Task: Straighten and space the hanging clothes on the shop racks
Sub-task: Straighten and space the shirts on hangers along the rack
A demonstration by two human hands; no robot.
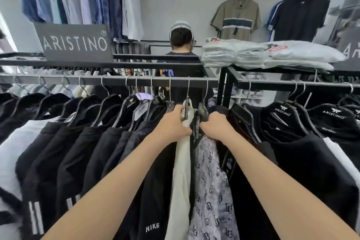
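ARISTINO sign (75, 42), ARISTINO hangers (282, 112), NIKE garment (153, 200)

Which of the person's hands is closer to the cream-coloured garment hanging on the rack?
Left. The left hand grips the cream garment near its hanger; the right hand sits just to its right, gripping the top of the patterned shirt.

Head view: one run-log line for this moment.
phase: spacing hangers | left hand: grips cream hanging garment | right hand: grips grey letter-print shirt at its top | black metal rail: black shirts hang to the left
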